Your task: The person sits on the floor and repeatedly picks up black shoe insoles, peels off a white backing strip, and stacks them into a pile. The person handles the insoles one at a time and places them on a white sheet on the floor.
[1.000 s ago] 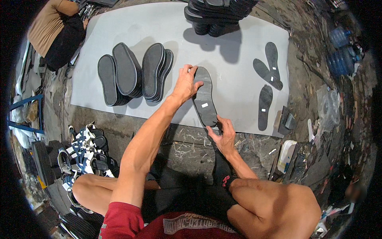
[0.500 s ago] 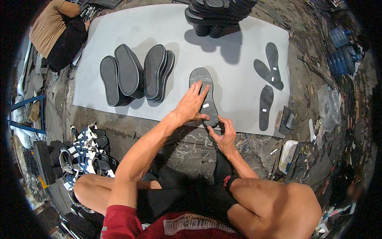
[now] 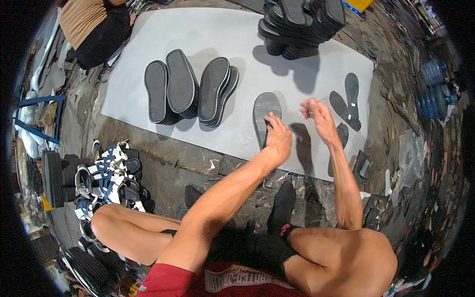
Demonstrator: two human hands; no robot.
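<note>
A dark grey shoe sole (image 3: pixel 261 118) lies on the pale sheet, its rounded end pointing away from me. My left hand (image 3: pixel 278 137) rests over its right side and near half, fingers touching the top, not gripping; it hides the sole's lower part. To the right, my right hand (image 3: pixel 319 120) is raised above the sheet, casting a shadow below. Its fingers are curled together and slightly blurred; whatever may be between them is too small to make out. Thin dark insole pieces (image 3: pixel 352 89) lie beyond it, one with a small white label; another (image 3: pixel 341 132) is partly behind my right forearm.
Stacked black-edged soles (image 3: pixel 182 84) stand on the sheet (image 3: pixel 133 94) at left, and a taller dark pile (image 3: pixel 297 29) at the back. Strapped sandals (image 3: pixel 111 173) are heaped at lower left. Blue water jugs (image 3: pixel 431 105) stand far right. Another person's sleeve (image 3: pixel 81 22) shows at upper left.
My right hand has left the sole's near end and risen to the right, its fingers curling. My left hand has shifted on the sole, covering the white label. The view has moved somewhat.
</note>
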